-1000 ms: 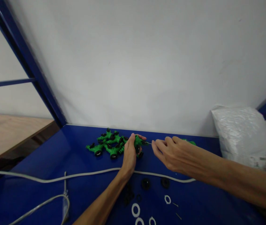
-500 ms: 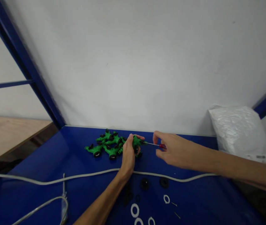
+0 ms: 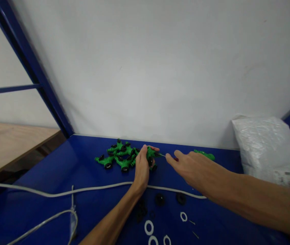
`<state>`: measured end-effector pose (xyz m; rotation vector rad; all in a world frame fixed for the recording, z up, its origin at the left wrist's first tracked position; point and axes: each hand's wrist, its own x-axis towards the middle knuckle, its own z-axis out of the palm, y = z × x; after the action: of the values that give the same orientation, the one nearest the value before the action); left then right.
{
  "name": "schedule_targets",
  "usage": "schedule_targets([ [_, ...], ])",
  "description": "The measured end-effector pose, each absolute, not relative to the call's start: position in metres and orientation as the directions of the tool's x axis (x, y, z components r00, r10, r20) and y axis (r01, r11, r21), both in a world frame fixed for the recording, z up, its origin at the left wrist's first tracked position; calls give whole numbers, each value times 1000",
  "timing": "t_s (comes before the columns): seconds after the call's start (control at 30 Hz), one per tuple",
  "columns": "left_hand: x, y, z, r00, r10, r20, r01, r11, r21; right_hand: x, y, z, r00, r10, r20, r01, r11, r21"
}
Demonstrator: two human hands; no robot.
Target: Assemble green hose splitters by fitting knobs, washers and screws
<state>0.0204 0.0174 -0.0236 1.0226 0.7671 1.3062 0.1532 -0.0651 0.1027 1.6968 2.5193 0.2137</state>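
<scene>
Screwdriver [image 3: 176,159] deeper within right grip [image 3: 190,166]

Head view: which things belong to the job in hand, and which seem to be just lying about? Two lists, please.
Job in hand:
green fitting, in the left hand
red-handled screwdriver, in the right hand, pointing at it
probably the similar green fittings nearby

Seemingly just lying about:
pale cable
plastic-wrapped package
white rings, though possibly parts

Centre: 1 slim red-handled tool [image 3: 176,159]; lower centre: 4 flat white rings [image 3: 146,228], 2 round black discs [image 3: 159,199], 2 thin pins [image 3: 195,235].
</scene>
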Motion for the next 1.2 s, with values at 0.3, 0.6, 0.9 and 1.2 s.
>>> schedule_targets([
  [0.3,19,18,-22,151,979,136,-420,-61,905,157,-49,125,71,918,-390,729,-315,-608],
  [0.6,22,18,-23,169,978,124,-419,-42,907,169,-69,103,-656,754,25,623,523,582],
  [0.9,21,15,-20,138,983,124,-424,-55,904,156,-59,108,-186,983,-10,962,180,-204],
  [1.2,19,21,-19,152,983,106,-445,-28,895,170,-56,106,-244,969,41,955,248,-163],
])
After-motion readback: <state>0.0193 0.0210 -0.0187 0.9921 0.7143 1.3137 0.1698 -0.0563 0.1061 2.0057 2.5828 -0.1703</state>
